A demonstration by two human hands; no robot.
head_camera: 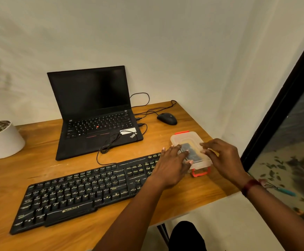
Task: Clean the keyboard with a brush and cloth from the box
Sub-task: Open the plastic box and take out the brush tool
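Box [183, 140]: lid on. Left hand [173, 165]: fingers spread flat on lid. Right hand [223, 158]: at lid edge, grip unclear. Keyboard [78, 192]: cleaning seemingly unstarted; brush, cloth not out.

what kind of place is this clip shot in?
Probably a small office or home desk nook: an open laptop, a wired keyboard and a mouse on a wooden desk set into a wall corner.
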